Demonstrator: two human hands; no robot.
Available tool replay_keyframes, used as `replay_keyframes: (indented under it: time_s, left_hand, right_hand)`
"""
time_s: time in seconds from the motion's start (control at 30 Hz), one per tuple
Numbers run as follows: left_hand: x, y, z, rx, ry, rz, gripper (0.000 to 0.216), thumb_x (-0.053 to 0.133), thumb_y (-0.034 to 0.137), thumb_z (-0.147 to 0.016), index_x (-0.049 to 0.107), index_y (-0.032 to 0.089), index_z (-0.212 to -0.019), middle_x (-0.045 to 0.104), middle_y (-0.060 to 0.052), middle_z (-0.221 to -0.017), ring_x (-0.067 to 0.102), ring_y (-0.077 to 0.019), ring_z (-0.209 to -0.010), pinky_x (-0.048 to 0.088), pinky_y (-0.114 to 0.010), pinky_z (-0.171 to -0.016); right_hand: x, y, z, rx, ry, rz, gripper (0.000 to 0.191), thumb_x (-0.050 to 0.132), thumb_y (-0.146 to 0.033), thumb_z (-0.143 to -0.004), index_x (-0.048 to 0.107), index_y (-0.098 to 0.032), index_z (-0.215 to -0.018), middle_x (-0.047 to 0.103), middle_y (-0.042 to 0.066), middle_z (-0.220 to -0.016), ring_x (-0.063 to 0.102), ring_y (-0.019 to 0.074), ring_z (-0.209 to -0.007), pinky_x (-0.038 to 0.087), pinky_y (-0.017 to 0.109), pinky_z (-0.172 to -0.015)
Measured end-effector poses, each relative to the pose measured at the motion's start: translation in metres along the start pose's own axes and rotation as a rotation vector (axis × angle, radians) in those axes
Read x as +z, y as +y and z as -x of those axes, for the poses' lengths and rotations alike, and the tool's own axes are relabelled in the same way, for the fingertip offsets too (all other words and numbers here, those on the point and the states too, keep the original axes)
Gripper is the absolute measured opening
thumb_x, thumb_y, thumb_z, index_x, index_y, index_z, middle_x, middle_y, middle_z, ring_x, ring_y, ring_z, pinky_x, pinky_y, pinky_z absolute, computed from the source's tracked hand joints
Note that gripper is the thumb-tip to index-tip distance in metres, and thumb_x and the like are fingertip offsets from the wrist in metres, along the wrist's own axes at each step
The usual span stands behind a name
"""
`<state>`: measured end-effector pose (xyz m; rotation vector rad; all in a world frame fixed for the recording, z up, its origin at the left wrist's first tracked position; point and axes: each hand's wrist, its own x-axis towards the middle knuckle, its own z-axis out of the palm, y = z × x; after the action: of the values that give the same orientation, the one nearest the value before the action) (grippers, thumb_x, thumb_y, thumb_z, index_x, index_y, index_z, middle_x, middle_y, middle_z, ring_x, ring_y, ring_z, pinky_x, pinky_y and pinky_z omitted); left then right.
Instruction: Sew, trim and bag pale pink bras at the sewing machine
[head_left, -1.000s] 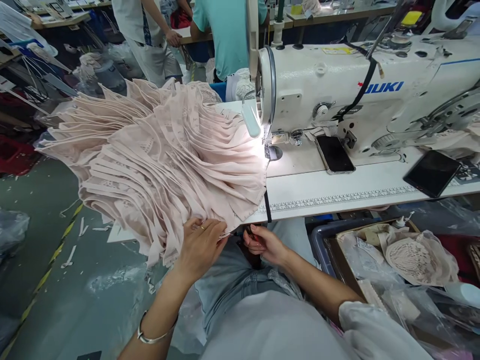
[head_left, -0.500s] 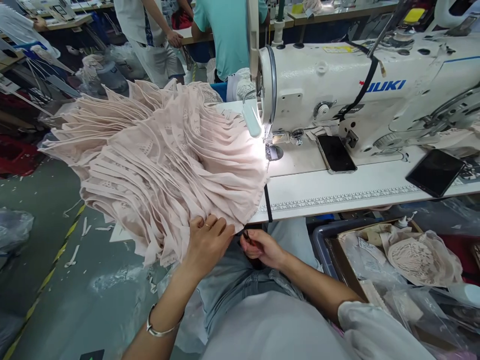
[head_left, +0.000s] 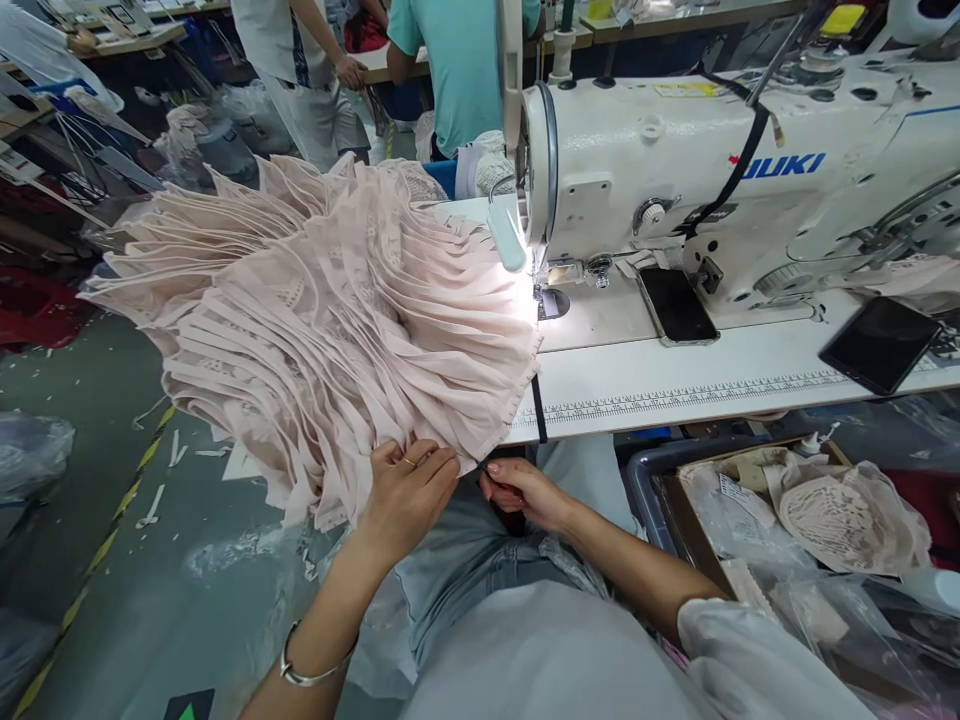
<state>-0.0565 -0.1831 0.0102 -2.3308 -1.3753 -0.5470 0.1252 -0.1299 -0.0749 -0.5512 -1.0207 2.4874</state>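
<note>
A thick bundle of pale pink fabric pieces (head_left: 322, 320), layered in many folds, spreads over the left end of the sewing table and hangs past its front edge. My left hand (head_left: 411, 495) pinches the bundle's lower front edge, fingers closed on the cloth. Just right of it, my right hand (head_left: 525, 492) is closed around what look like small dark thread snips (head_left: 482, 466), mostly hidden in the fingers. Their dark tip lies at the cloth's corner. The lit needle area of the white sewing machine (head_left: 630, 190) is beside the bundle's right side.
On the machine bed lies a phone (head_left: 679, 305); a dark tablet-like device (head_left: 879, 345) rests farther right. A grey bin (head_left: 645, 490) at my right holds lace pieces and plastic bags. People (head_left: 457, 80) are beyond the table. Scraps litter the green floor (head_left: 217, 610).
My left hand has shifted slightly left and down with the cloth edge. The right hand stays almost in place, and the cloth's right edge sits a little differently.
</note>
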Motion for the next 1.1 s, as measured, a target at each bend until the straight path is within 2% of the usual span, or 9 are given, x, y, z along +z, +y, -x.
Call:
replay_keyframes:
  time_s: [0.1,0.23,0.33,0.4,0.53,0.67,0.9,1.0,1.1]
  left_hand:
    - [0.0,0.001,-0.004,-0.016,-0.02,-0.011,0.011,0.058,0.009,-0.09,0.059,0.019,-0.089,0.072,0.002,-0.082,0.062,-0.0161,-0.08,0.029,-0.036,-0.077]
    - [0.002,0.004,-0.012,-0.013,-0.081,-0.09,0.027,0.059,0.013,-0.09,0.063,0.022,-0.115,0.067,0.0,-0.075,0.058,-0.0197,-0.078,0.029,-0.038,-0.078]
    - [0.001,0.006,-0.014,-0.024,-0.066,-0.12,0.009,0.06,0.015,-0.09,0.065,0.022,-0.092,0.064,0.0,-0.071,0.054,-0.0194,-0.076,0.028,-0.038,-0.078]
    - [-0.001,0.006,-0.011,-0.029,-0.038,-0.122,0.01,0.062,0.015,-0.089,0.061,0.021,-0.08,0.065,-0.002,-0.076,0.053,-0.0194,-0.077,0.029,-0.039,-0.079]
    - [-0.006,0.003,0.001,-0.009,0.018,-0.084,0.012,0.065,0.014,-0.087,0.06,0.021,-0.079,0.072,-0.004,-0.097,0.058,-0.0208,-0.092,0.03,-0.041,-0.084]
    - [-0.006,0.001,0.006,0.035,-0.002,-0.029,0.013,0.062,0.008,-0.089,0.06,0.019,-0.083,0.075,0.0,-0.097,0.063,-0.0171,-0.095,0.029,-0.037,-0.078]
    - [0.003,0.012,-0.012,-0.036,-0.097,-0.123,0.028,0.057,0.012,-0.092,0.061,0.017,-0.12,0.07,-0.001,-0.08,0.061,-0.0184,-0.082,0.03,-0.038,-0.08]
    - [0.005,0.015,-0.019,-0.048,-0.053,-0.149,0.007,0.062,0.014,-0.09,0.066,0.019,-0.093,0.065,0.0,-0.073,0.058,-0.0187,-0.079,0.03,-0.039,-0.08]
    - [0.004,0.014,-0.018,-0.041,0.002,-0.138,0.011,0.061,0.015,-0.089,0.061,0.019,-0.079,0.069,-0.003,-0.084,0.059,-0.0187,-0.083,0.03,-0.039,-0.081]
  right_hand:
    - [0.002,0.001,-0.002,-0.058,0.014,0.039,0.049,0.07,-0.06,-0.079,0.057,-0.015,-0.064,0.03,-0.01,-0.045,0.016,0.0038,-0.042,0.006,0.026,-0.045]
    - [0.003,0.004,0.0,-0.092,-0.055,0.065,0.051,0.073,-0.059,-0.077,0.058,-0.013,-0.061,0.04,-0.007,-0.049,0.021,0.0031,-0.043,0.007,0.025,-0.045]
    - [-0.001,0.006,0.003,-0.082,-0.081,-0.008,0.049,0.07,-0.058,-0.08,0.06,-0.013,-0.065,0.032,-0.009,-0.046,0.018,0.0035,-0.042,0.007,0.025,-0.044]
    - [-0.005,0.007,0.004,-0.091,-0.049,-0.088,0.049,0.066,-0.06,-0.082,0.06,-0.014,-0.068,0.029,-0.01,-0.045,0.016,0.0037,-0.041,0.006,0.024,-0.043]
    - [-0.009,0.004,0.001,-0.081,-0.01,-0.127,0.046,0.064,-0.058,-0.085,0.059,-0.014,-0.07,0.028,-0.011,-0.044,0.014,0.0038,-0.04,0.005,0.024,-0.043]
    - [-0.004,0.001,-0.004,-0.044,-0.027,-0.042,0.045,0.066,-0.056,-0.085,0.06,-0.014,-0.07,0.029,-0.011,-0.047,0.016,0.0038,-0.042,0.007,0.024,-0.044]
    - [0.003,0.001,0.0,-0.106,-0.053,0.04,0.05,0.073,-0.057,-0.078,0.058,-0.013,-0.061,0.041,-0.006,-0.049,0.021,0.0032,-0.043,0.007,0.025,-0.044]
    - [-0.002,0.004,0.002,-0.11,-0.033,-0.052,0.049,0.068,-0.059,-0.081,0.058,-0.014,-0.065,0.031,-0.01,-0.045,0.017,0.0035,-0.041,0.006,0.025,-0.044]
    - [-0.008,0.007,0.002,-0.128,0.011,-0.129,0.048,0.062,-0.06,-0.084,0.058,-0.015,-0.069,0.027,-0.011,-0.045,0.013,0.0037,-0.04,0.005,0.025,-0.043]
